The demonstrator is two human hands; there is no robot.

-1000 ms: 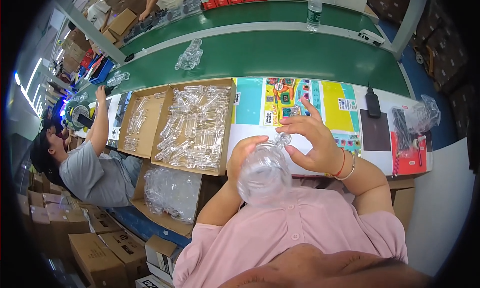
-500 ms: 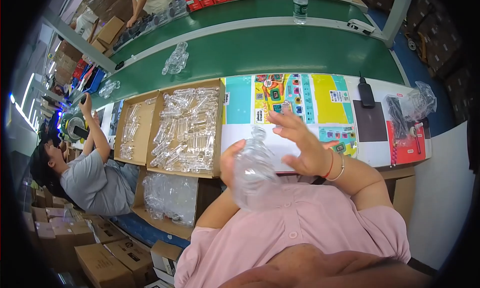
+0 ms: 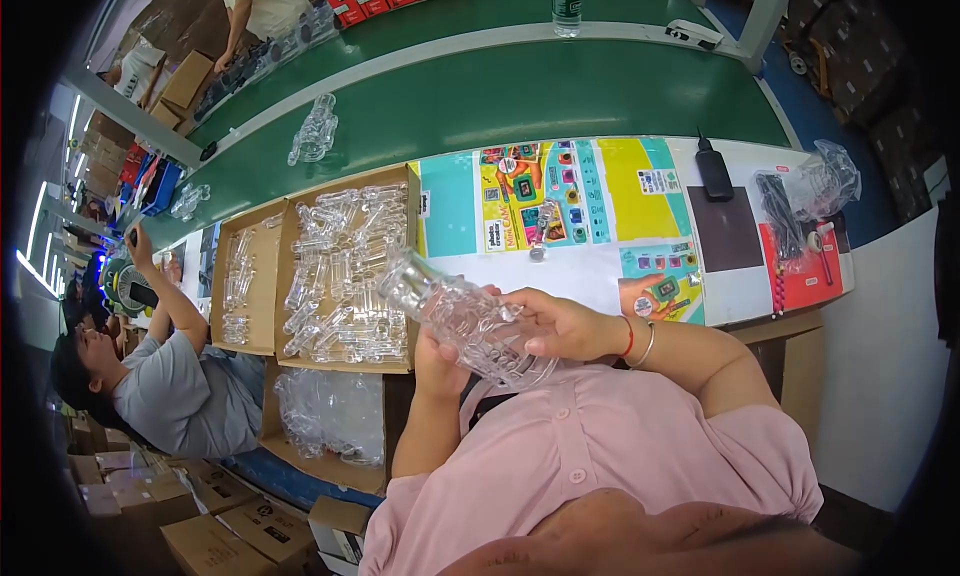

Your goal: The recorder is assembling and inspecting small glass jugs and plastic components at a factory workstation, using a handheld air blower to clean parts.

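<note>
A clear, bulging, bottle-like vessel [image 3: 480,326] with a moulded body and a narrower ringed end lies tilted between my two hands, in front of my chest. Its narrow end points up and left, toward the tubes. My left hand [image 3: 442,364] wraps its underside near the middle. Around the wide end on the right, the fingers of my right hand [image 3: 565,328] are closed. A small clear tube-like piece [image 3: 542,231] rests on the colourful printed sheet [image 3: 520,191] beyond my hands.
Cardboard trays of clear tubes [image 3: 345,276] stand left, above a box of plastic bags [image 3: 330,416]. Similar clear vessels [image 3: 315,131] sit on the green conveyor [image 3: 450,101]. A black bottle [image 3: 713,171] and wrapped items [image 3: 800,206] lie right. A co-worker [image 3: 180,386] sits at left.
The vessel has tipped from roughly upright, its narrow end now up-left. My right hand has come down from above the sheet and closed on it. The whole view has shifted slightly.
</note>
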